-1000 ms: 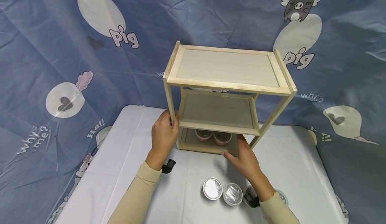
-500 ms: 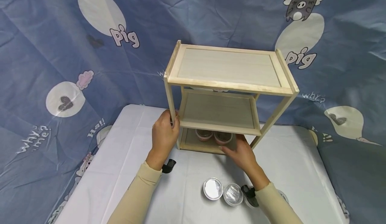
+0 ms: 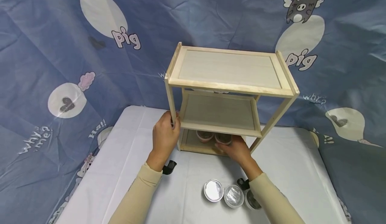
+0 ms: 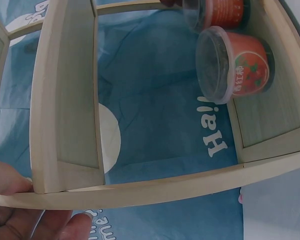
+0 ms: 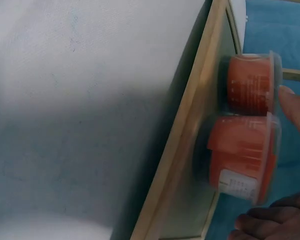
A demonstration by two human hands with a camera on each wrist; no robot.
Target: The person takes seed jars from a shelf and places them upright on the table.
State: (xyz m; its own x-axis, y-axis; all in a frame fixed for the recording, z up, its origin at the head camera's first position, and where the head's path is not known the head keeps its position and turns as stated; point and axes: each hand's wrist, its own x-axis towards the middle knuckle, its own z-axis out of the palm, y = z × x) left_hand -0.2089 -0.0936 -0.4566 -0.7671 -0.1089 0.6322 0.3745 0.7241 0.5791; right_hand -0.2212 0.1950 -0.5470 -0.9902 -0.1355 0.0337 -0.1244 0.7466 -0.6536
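The left hand [image 3: 164, 133] grips the left front post of the small wooden shelf rack [image 3: 178, 103]; thumb and fingers [image 4: 20, 220] lie around the frame in the left wrist view. On the bottom shelf stand two clear-lidded plastic tubs with red labels, the left tub [image 3: 204, 136] and the right tub [image 3: 223, 138]. A tomato picture shows on the left tub's label [image 4: 250, 67]. My right hand [image 3: 239, 150] reaches under the middle shelf and is around the right tub [image 5: 242, 157], thumb [image 5: 294, 107] on one side, curled fingers [image 5: 275, 217] on the other.
Several more lidded tubs stand on the white table in front of the rack, among them a left one [image 3: 213, 190], a middle one [image 3: 233, 196] and one [image 3: 251, 200] partly behind the right sleeve [image 3: 274, 200]. A blue printed cloth [image 3: 144, 70] hangs behind.
My right hand has moved left along the bottom shelf, its thumb coming to the front of the right tub. The left hand still grips the post.
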